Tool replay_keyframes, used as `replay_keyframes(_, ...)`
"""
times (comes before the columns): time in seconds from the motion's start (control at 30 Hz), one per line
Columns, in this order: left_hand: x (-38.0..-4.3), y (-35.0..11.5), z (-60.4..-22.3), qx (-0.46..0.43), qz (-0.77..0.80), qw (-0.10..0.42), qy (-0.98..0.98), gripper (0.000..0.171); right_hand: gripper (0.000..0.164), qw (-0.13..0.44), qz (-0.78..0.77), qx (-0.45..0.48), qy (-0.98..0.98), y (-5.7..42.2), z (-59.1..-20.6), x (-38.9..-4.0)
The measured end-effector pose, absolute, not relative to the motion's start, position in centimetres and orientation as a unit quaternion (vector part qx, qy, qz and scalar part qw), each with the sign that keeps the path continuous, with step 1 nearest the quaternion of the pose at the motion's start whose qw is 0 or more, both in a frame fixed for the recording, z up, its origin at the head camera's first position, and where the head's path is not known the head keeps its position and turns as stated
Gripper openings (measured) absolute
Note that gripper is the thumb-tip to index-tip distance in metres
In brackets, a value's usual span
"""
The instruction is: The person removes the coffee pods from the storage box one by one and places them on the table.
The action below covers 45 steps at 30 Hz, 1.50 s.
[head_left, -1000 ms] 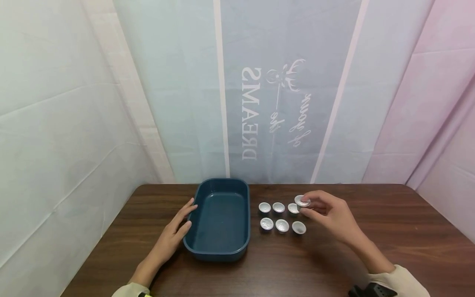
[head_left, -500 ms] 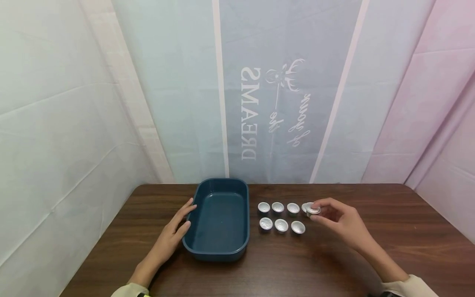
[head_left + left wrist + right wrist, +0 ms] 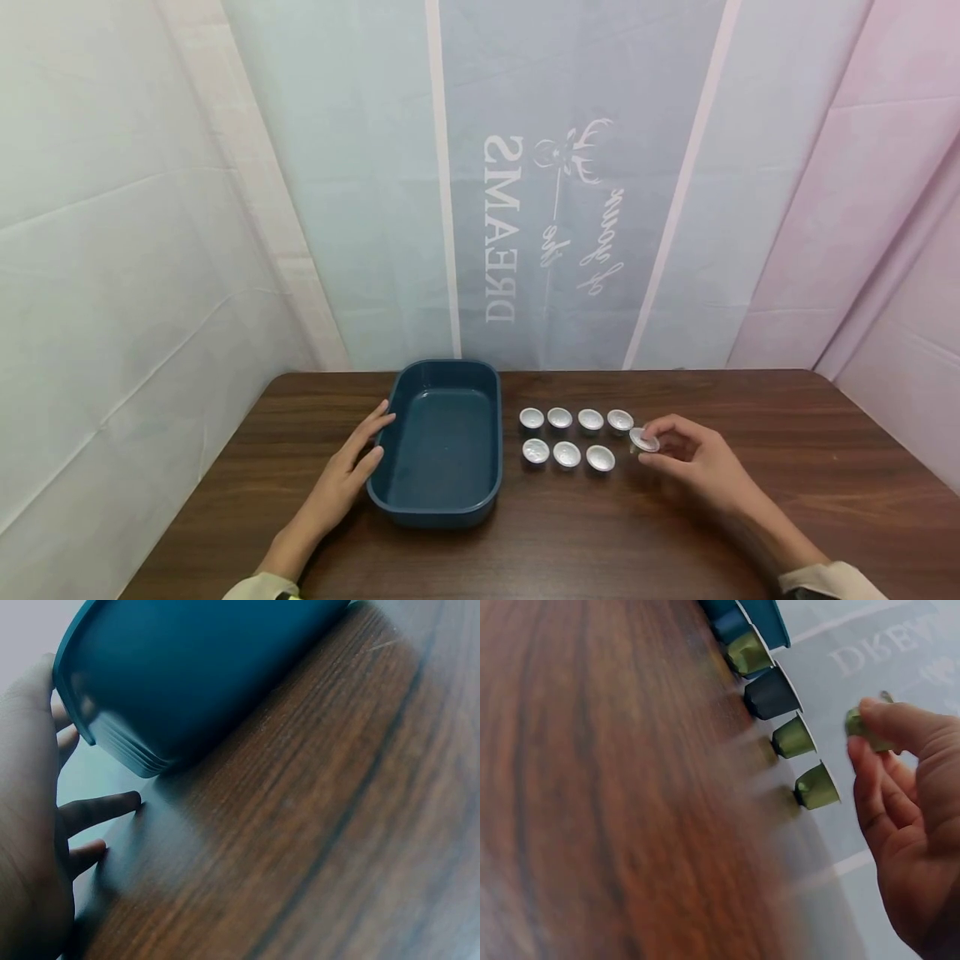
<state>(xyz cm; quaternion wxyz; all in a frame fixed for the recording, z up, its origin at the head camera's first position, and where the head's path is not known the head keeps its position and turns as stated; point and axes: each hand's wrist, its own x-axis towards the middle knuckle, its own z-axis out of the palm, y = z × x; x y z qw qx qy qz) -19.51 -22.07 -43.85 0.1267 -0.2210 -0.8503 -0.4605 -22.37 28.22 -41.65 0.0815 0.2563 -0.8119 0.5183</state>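
Note:
My right hand (image 3: pixel 701 467) pinches a coffee capsule (image 3: pixel 645 440) between thumb and fingers, its silver foil lid facing up. In the right wrist view this capsule (image 3: pixel 853 722) shows a green body, partly covered by the thumb. It is off the table, just right of two rows of foil-lidded capsules (image 3: pixel 567 454), several behind and three in front. Green capsules (image 3: pixel 819 786) and a dark one (image 3: pixel 771 694) stand among them. My left hand (image 3: pixel 345 475) lies against the left side of a dark blue bin (image 3: pixel 442 517), fingers extended, some fingertips at its rim.
The bin stands left of the capsules on a dark wood-grain table (image 3: pixel 570 542). Printed fabric (image 3: pixel 390 208) hangs behind the table's back edge, and pale cloth (image 3: pixel 135 292) hangs along the left side.
My right hand has set a capsule at the right end of the back row. Another capsule in its fingers has moved right and nearer the front. The left hand stays put.

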Motion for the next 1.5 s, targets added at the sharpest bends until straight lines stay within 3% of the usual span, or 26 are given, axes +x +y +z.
replay_keyframes(0.33,-19.4,-22.2,-43.9,-0.224,-0.461,0.125,-0.849,0.048,0.027,0.047,0.489,0.256,-0.833,28.2,-43.7,-22.9)
replay_keyframes(1.5,-19.4,-21.9,-43.8,-0.216,-0.459,0.125,-0.853,0.047,0.034,0.065,0.437,0.259,-0.859,28.2,-44.5,-23.1)
